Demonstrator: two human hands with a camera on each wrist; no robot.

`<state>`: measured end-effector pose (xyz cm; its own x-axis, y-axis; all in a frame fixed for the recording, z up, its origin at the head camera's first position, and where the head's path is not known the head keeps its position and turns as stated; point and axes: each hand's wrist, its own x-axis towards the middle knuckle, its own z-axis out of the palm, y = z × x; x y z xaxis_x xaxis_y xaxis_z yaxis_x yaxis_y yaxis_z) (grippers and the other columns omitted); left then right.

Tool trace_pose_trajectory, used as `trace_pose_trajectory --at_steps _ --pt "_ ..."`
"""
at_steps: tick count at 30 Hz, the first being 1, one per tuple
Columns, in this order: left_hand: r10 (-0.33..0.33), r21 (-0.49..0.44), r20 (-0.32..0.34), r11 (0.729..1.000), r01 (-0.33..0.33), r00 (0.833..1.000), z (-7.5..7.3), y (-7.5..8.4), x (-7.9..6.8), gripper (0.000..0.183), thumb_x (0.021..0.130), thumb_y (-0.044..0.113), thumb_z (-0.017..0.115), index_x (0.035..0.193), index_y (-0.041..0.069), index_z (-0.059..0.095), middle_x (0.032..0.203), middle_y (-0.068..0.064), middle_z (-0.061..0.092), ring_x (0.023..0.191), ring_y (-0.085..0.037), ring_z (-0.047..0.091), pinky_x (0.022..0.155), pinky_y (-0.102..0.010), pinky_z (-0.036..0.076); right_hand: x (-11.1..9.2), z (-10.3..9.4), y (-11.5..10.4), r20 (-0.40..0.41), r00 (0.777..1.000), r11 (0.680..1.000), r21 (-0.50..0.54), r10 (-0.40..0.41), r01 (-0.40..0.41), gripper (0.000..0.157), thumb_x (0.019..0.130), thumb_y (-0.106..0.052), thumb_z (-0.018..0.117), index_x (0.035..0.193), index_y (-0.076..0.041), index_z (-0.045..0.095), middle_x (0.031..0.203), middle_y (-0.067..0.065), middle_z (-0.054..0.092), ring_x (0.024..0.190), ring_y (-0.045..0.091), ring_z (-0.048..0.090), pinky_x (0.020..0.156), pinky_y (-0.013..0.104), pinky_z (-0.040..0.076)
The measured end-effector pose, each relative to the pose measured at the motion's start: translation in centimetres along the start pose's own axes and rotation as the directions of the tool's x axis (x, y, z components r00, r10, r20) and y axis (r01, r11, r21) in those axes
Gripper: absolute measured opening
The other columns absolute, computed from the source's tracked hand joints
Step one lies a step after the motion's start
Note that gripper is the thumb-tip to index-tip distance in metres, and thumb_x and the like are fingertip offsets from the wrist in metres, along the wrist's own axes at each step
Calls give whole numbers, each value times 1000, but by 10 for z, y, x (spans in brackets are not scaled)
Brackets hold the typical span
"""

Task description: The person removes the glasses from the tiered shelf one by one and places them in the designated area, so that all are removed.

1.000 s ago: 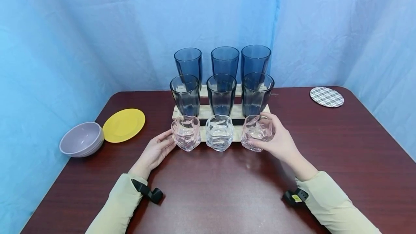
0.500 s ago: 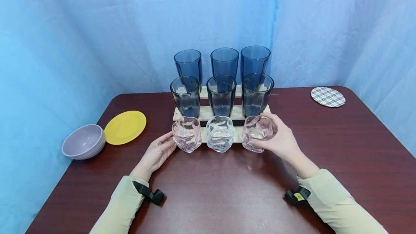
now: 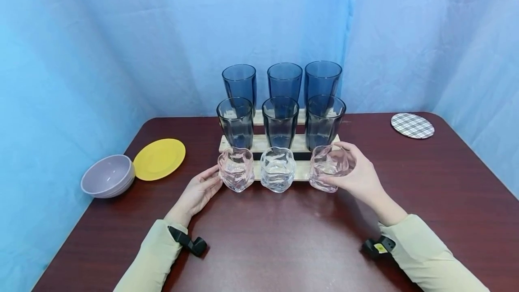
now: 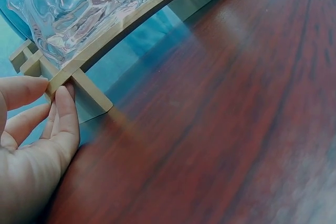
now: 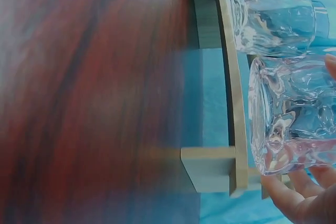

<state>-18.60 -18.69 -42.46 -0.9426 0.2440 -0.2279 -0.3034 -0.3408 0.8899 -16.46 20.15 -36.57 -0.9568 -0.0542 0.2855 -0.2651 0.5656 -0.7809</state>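
Observation:
In the head view a three-step wooden rack (image 3: 301, 171) bears tumblers in three rows. My left hand (image 3: 199, 193) is at its front left corner; in the left wrist view the thumb and fingers pinch the end of the front slat (image 4: 100, 46). Beside that hand is a pinkish clear glass (image 3: 236, 170) with wavy walls. A colourless wavy glass (image 3: 277, 171) occupies the middle of the front row. My right hand (image 3: 361, 179) grips another pinkish glass (image 5: 294, 114) at the right, thumb in front and fingers behind, its base close over the slat.
Tall blue-grey tumblers, among them one at the middle step's centre (image 3: 279, 125), fill the rear steps. At the left lie a lilac bowl (image 3: 108, 177) and a yellow plate (image 3: 159, 159). A checked round mat (image 3: 412, 125) lies far right. Blue curtains (image 3: 259, 17) enclose the table.
The right hand has shifted its pinkish glass slightly rightward, widening the gap to the middle glass. The left hand keeps its place at the rack. The whole head view has drifted a little.

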Motion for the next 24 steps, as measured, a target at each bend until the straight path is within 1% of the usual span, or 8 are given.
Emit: trace_pose_trajectory --at_steps 4,8,13,16,20,22,24 --pt "12 4 8 1000 -12 1000 0 -1 0 58 97 -5 39 149 -4 13 114 2 50 95 -1 58 84 -13 48 -2 -10 2 -7 1000 1000 -31 0 0 81 64 -24 88 133 -13 46 112 10 66 93 2 57 77 11 40" --pt "16 -2 12 1000 -16 1000 0 -1 1 57 97 -6 37 149 -4 13 112 2 51 95 -1 58 84 -14 48 -3 -22 4 -15 1000 998 -70 4 -5 82 64 -27 88 134 -15 47 113 11 64 92 -4 52 77 14 40" --pt "21 5 15 1000 -21 1000 0 0 1 57 98 -6 36 149 -5 12 111 2 51 95 -1 58 84 -13 48 -5 -36 14 -48 999 995 -99 6 -11 82 64 -26 88 134 -15 47 112 9 64 91 -11 49 77 12 38" --pt "22 11 13 1000 -22 1000 -1 -1 1 57 97 -7 36 149 -5 12 111 3 51 95 -1 58 84 -13 47 -5 -43 23 -61 998 996 -84 18 -23 82 64 -24 88 134 -13 46 106 -2 64 91 -11 51 76 10 38" --pt "24 14 8 1000 -24 1000 -1 -1 1 56 97 -7 35 149 -6 14 111 3 52 95 -1 58 84 -13 47 -4 -51 33 -79 995 997 -54 53 -57 81 66 -23 87 134 -11 44 98 -22 60 89 -11 52 73 8 38" --pt "21 16 9 1000 -22 1000 -1 -1 1 56 98 -7 36 149 -6 13 111 3 52 95 -1 58 84 -13 47 -3 -55 37 -87 994 998 -25 63 -66 81 67 -22 86 134 -10 44 96 -27 59 88 -11 53 70 8 40" --pt "17 11 -3 1000 -17 1000 -1 -1 2 56 98 -6 36 149 -5 14 111 3 52 95 -1 58 84 -13 47 -2 -59 40 -89 993 997 9 77 -77 78 69 -20 85 134 -10 43 95 -29 59 87 -11 54 69 7 40"
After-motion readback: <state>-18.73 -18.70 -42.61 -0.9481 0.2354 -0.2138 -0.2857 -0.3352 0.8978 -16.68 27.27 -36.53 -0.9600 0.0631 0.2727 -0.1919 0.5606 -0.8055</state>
